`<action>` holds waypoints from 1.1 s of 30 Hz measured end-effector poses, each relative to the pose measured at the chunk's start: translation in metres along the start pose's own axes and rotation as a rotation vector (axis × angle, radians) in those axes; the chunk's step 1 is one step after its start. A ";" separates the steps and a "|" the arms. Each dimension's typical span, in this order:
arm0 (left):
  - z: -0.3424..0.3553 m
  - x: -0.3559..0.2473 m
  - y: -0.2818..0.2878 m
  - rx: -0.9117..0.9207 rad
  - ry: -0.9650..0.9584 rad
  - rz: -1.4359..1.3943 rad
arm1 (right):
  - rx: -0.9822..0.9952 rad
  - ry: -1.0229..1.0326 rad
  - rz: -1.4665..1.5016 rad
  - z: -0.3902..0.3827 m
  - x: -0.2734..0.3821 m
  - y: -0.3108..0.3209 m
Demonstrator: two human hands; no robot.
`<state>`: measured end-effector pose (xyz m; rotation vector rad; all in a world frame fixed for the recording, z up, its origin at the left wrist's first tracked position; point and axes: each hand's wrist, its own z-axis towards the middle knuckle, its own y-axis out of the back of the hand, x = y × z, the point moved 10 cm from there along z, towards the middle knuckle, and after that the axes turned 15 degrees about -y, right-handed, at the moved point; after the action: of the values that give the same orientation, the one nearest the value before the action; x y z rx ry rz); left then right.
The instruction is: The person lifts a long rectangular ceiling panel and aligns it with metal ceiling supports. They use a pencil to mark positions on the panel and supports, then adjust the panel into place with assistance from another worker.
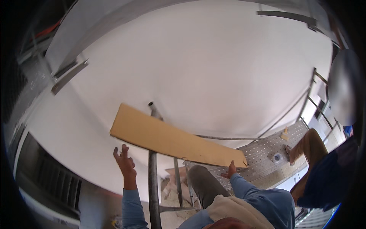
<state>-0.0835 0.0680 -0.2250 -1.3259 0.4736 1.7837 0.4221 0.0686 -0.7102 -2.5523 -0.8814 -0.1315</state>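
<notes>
Right hand (230, 171) is holding the tan board (171, 139) near its lower-right corner; left hand (126, 164) is spreading wide below its left end, where matching support would be steadying it.

Building site, with metal scaffolding (153, 183)

Backed by broad, pale wall (213, 68), softly lit. Floored at right with perforated metal platform (261, 152), bounded by metal frame (308, 93). Bordered at lower left by dark slatted section (57, 179). Marked at upper right by dark strip (286, 15).
</notes>
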 end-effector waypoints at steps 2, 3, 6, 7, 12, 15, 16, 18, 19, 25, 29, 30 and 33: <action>0.010 -0.007 -0.019 -0.015 -0.032 0.006 | 0.078 -0.021 0.117 0.021 0.008 -0.008; 0.013 -0.006 -0.029 -0.015 -0.011 0.017 | 0.166 0.006 0.144 0.030 0.017 -0.018; 0.020 -0.001 -0.049 -0.013 0.009 0.105 | 0.248 0.034 0.272 0.053 0.020 -0.026; 0.023 0.001 -0.056 0.014 -0.006 0.097 | 0.206 0.037 0.333 0.060 0.020 -0.019; 0.047 0.003 -0.083 0.086 -0.168 0.092 | 0.215 0.247 0.034 0.061 0.027 -0.041; 0.060 0.016 -0.092 0.147 -0.119 0.184 | 0.197 0.013 0.296 0.064 0.007 -0.055; 0.063 0.021 -0.089 0.141 -0.094 0.215 | 0.192 0.016 0.290 0.060 0.007 -0.060; 0.066 0.031 -0.083 0.103 -0.032 0.105 | 0.175 -0.015 0.304 0.053 0.005 -0.066; 0.067 0.032 -0.077 0.068 -0.035 0.053 | 0.155 -0.011 0.314 0.048 0.005 -0.066; 0.072 0.022 -0.052 0.158 -0.008 -0.352 | 0.122 -0.037 0.420 0.026 0.006 -0.057; 0.082 -0.035 -0.024 0.228 -0.186 -0.659 | 0.291 0.024 0.506 0.007 0.032 -0.067; 0.084 -0.037 -0.012 0.166 -0.171 -0.680 | 0.322 0.030 0.494 0.003 0.038 -0.070; 0.084 -0.045 0.016 0.046 -0.179 -0.734 | 0.348 0.105 0.453 -0.009 0.053 -0.070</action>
<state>-0.1425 0.1013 -0.1556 -1.0971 -0.0786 1.2434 0.4220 0.1442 -0.6642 -2.3206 -0.2431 0.0255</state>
